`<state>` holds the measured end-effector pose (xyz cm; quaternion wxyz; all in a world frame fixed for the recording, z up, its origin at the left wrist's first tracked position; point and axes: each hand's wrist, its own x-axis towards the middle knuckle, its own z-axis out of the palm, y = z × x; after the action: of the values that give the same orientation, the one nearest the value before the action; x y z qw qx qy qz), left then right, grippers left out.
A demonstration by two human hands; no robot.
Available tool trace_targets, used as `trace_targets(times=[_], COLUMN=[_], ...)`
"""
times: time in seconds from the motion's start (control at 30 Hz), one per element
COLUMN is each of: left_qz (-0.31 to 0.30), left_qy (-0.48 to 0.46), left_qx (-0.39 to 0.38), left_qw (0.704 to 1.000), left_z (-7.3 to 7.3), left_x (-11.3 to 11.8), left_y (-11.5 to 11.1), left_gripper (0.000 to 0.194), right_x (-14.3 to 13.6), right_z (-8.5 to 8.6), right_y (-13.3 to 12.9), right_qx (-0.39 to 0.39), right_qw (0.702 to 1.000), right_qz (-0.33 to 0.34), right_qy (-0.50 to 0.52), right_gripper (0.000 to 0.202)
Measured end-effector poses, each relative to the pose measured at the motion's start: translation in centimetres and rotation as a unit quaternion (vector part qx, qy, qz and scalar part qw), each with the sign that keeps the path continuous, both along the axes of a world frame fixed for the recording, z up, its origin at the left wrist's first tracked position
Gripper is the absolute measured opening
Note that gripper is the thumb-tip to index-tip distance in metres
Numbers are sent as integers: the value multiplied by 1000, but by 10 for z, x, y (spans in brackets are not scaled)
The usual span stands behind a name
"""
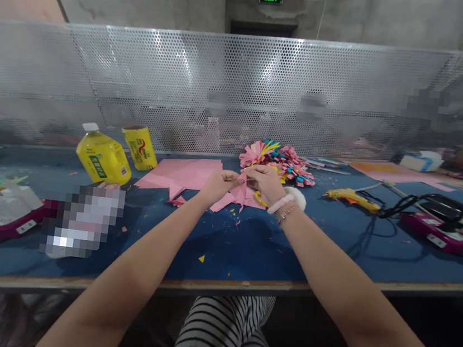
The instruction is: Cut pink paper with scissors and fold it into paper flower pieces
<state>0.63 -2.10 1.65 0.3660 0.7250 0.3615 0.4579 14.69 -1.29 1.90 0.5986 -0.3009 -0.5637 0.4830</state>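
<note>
Both hands meet above the middle of the blue table, pinching one small piece of pink paper (242,193) between them. My left hand (221,186) grips it from the left with closed fingers. From the right, my right hand (267,181) pinches its upper part; a white fluffy band sits on that wrist. Yellow handles, perhaps of scissors (260,198), show partly under the right hand. Larger sheets of pink paper (185,172) lie just left of the hands. Behind them rests a pile of pink, blue and yellow paper flowers (286,162).
At the left stand a yellow liquid bottle (102,155) and a yellow canister (140,148), near a purple power strip (18,223). On the right lie a yellow glue gun (353,198), black cables and another purple strip (439,231). A perforated metal screen (183,89) rises behind.
</note>
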Motion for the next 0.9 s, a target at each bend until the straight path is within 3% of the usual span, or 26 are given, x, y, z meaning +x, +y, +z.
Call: trace_targets(times=[0.23, 0.5, 0.7, 0.9], left_qz=[-6, -8, 0, 24], left_qy=[-9, -35, -160, -250], left_qx=[0, -14, -38, -67], left_qw=[1000, 999, 986, 966], left_z=[-3, -5, -6, -4], left_x=[-2, 0, -2, -1], left_y=[4, 4, 14, 13], left_gripper=[23, 23, 26, 22], right_x=[0, 1, -1, -5], right_z=[2, 2, -3, -12], right_y=[0, 1, 4, 5], right_qx=[8, 43, 54, 135], right_qw=[1000, 993, 985, 958], right_qz=[9, -57, -13, -54], right_qy=[-19, -92, -161, -248], right_gripper=[17, 15, 28, 26])
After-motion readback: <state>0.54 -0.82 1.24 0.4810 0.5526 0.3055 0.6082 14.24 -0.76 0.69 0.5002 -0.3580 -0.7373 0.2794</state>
